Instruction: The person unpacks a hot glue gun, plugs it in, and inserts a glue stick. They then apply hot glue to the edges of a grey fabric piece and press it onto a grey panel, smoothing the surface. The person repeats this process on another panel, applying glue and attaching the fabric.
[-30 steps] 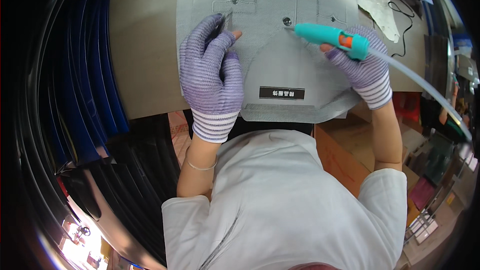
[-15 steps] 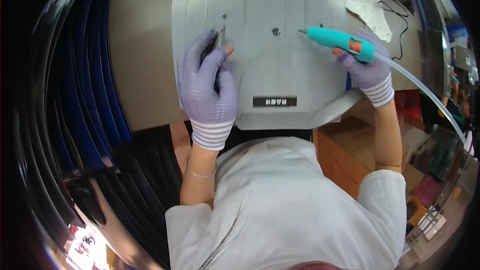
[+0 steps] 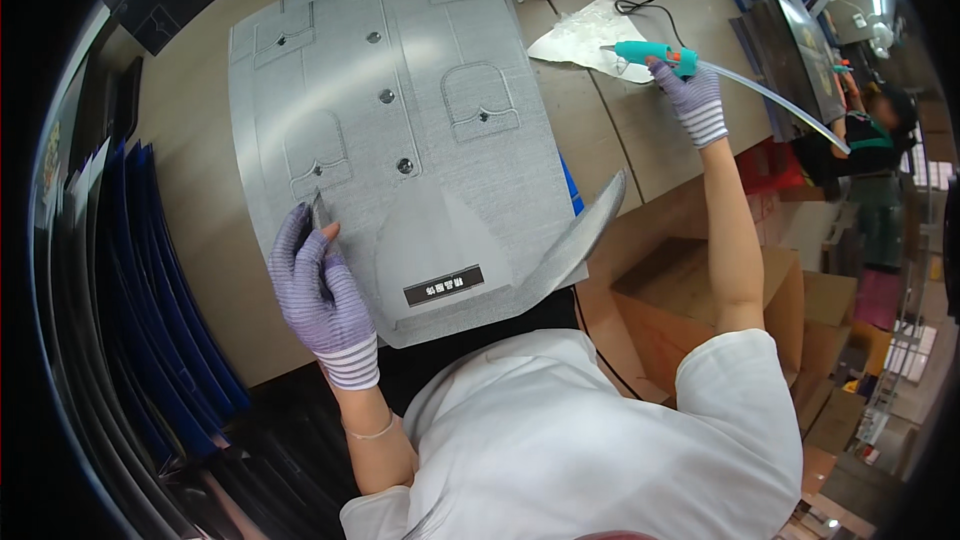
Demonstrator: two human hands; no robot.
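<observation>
My left hand (image 3: pixel 322 298), in a purple knit glove with bare thumb tip, pinches a thin pointed metal tool, perhaps tweezers (image 3: pixel 319 208). Its tip is by the lower left pocket of a grey panel (image 3: pixel 440 120). That panel looks like the front of a jacket, with dark round buttons, raised pocket outlines and a black label (image 3: pixel 443 285). Off to the right, my gloved right hand (image 3: pixel 692 98) grips a turquoise glue gun (image 3: pixel 645 52). A long translucent glue stick (image 3: pixel 775 98) trails from its back. The nozzle is over a crumpled white sheet (image 3: pixel 572 38).
Upright dark blue sheets (image 3: pixel 135 290) crowd the left side of the table (image 3: pixel 195 105). A black cord (image 3: pixel 640 2) runs behind the glue gun. Cardboard boxes (image 3: pixel 700 290) stand below the table's right edge. Another person (image 3: pixel 885 120) is at the far right.
The glue gun has moved right, from above the panel to over the white sheet. The view has turned and shows more of the panel. My left hand keeps its pinch on the tool.
</observation>
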